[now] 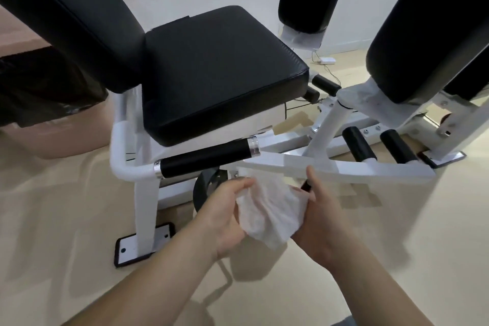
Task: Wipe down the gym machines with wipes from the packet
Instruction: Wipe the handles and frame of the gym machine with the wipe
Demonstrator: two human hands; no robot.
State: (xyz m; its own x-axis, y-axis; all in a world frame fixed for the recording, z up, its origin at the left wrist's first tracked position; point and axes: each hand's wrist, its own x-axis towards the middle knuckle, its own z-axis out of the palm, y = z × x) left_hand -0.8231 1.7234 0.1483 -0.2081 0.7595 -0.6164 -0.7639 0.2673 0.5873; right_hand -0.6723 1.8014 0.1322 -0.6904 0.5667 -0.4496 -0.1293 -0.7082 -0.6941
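Wipe [270, 213]: white, crumpled sheet, stretched btwn the two hands in the air; touches no part of the machine.
Left hand [225, 216]: holds the wipe's left edge. Thumb [239, 184] lies over the top, other fingers curled under the sheet; a pinch, not a spread.
Right hand [326, 222]: holds the wipe's right edge. Thumb [312, 177] stands up free; remaining fingers tucked behind the sheet, mostly hidden.
Small black item [307, 186]: at the right thumb's base; cannot tell what it is.
White frame bar [344, 168]: just beyond the fingertips of both hands; nearest surface to the wipe, but apart from it.
Black handle grip [205, 157]: near, beyond & left of the left-hand fingers.
Seat pad [222, 71]: well beyond the fingers, above the grip; backrest [71, 16] further left.
Thigh pads [428, 34]: far beyond the right-hand fingers; lower ends wrapped in pale film.
Foot pegs [358, 144]: beyond the right-hand fingers, past the frame bar.
Packet: not in view.
Progress (judgement): wipe is out of the packet & being opened or refolded, so a prep step; no contact w/ the machine now. Pads & frame show no clear wet streaks, so which parts are done cannot be told. Left, prob.: frame bar, grip, seat, backrest, thigh pads, pegs, then other machines.
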